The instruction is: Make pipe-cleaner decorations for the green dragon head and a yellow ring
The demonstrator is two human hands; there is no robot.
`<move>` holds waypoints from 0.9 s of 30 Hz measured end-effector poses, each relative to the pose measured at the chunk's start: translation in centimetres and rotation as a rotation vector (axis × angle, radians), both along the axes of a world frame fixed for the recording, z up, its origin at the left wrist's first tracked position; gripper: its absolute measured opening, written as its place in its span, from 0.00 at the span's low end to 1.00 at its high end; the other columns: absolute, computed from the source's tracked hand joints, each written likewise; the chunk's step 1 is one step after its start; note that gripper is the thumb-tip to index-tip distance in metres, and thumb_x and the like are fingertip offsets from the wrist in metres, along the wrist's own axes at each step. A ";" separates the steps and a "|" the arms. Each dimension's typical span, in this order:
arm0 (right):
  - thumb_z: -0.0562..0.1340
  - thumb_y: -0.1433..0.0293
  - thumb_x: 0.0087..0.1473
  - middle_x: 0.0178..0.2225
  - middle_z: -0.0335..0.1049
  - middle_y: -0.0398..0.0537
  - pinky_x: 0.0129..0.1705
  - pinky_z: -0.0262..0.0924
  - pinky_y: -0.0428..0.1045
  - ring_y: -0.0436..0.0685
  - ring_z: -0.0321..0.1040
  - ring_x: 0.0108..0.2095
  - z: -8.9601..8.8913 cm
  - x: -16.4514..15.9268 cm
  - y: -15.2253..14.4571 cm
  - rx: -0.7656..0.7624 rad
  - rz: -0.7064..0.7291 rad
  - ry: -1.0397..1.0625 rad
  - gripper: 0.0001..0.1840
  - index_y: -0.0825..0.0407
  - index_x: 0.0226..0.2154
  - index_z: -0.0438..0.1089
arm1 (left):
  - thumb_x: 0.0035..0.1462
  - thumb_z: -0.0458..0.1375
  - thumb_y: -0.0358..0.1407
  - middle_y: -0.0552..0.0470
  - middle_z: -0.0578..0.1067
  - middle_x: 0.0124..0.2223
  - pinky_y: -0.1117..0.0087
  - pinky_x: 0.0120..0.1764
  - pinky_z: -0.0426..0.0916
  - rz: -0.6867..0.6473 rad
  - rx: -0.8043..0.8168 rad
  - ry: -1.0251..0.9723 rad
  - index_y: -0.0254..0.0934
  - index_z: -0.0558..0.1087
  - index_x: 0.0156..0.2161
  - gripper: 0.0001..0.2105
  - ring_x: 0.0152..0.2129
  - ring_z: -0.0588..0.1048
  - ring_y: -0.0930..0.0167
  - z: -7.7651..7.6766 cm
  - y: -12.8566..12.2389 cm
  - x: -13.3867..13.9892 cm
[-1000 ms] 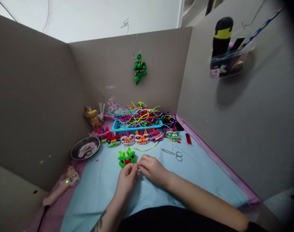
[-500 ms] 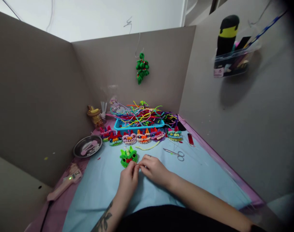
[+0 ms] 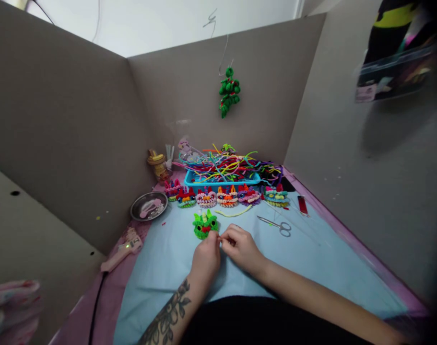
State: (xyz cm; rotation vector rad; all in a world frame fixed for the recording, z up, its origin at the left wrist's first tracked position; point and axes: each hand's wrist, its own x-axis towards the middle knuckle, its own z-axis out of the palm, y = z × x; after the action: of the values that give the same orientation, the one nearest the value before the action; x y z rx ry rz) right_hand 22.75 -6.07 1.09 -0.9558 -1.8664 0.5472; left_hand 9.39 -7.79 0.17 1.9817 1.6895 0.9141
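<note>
My left hand and my right hand meet fingertip to fingertip over the blue cloth. Both are closed in a pinch, and whatever sits between the fingertips is too small or hidden to name. Just beyond my left hand lies a green pipe-cleaner animal head with black eyes and a red mouth; its lower right edge is partly covered by my fingers. Behind it a pale yellow pipe cleaner lies curved on the cloth. Scissors rest to the right of my right hand.
Several colourful pipe-cleaner heads line up before a blue tray heaped with pipe cleaners. At left stand a metal bowl and a pink glue gun with its cord. Grey partitions enclose the table; a bin hangs at right.
The whole view has shifted, so the table things appear farther right and slightly higher. My hands stay together at the fingertips, with the left wrist turned a little.
</note>
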 end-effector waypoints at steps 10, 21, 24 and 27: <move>0.56 0.80 0.45 0.22 0.59 0.42 0.27 0.54 0.44 0.49 0.58 0.25 -0.4 -0.3 0.4 -0.005 0.010 -0.014 0.09 0.53 0.19 0.63 | 0.58 0.44 0.34 0.52 0.67 0.25 0.72 0.27 0.56 -0.051 0.030 -0.142 0.39 0.61 0.30 0.07 0.21 0.66 0.71 -0.5 0.3 -0.2; 0.57 0.78 0.48 0.22 0.62 0.42 0.28 0.56 0.44 0.49 0.61 0.25 0.3 0.3 0.5 -0.064 0.066 -0.029 0.09 0.54 0.21 0.68 | 0.57 0.45 0.44 0.59 0.58 0.19 0.74 0.24 0.53 -0.118 -0.176 -0.480 0.38 0.57 0.23 0.15 0.18 0.58 0.74 0.3 0.7 -0.6; 0.58 0.75 0.50 0.25 0.64 0.43 0.30 0.58 0.45 0.49 0.62 0.27 0.3 0.3 0.4 -0.024 0.065 -0.028 0.06 0.53 0.28 0.72 | 0.57 0.45 0.45 0.59 0.58 0.20 0.74 0.24 0.53 -0.095 -0.164 -0.519 0.38 0.58 0.24 0.15 0.18 0.58 0.74 0.4 0.6 -0.7; 0.58 0.75 0.51 0.26 0.65 0.44 0.33 0.59 0.46 0.50 0.63 0.28 0.1 0.3 0.4 0.000 0.061 -0.024 0.07 0.52 0.30 0.72 | 0.58 0.45 0.43 0.58 0.59 0.21 0.74 0.26 0.54 -0.083 -0.108 -0.476 0.38 0.58 0.24 0.15 0.20 0.59 0.74 0.4 0.5 -0.7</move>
State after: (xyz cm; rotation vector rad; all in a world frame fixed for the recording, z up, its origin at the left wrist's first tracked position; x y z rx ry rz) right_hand 23.05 -5.65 1.16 -0.9117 -1.9223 0.5748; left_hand 8.71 -7.31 0.56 1.5894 1.3472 1.1289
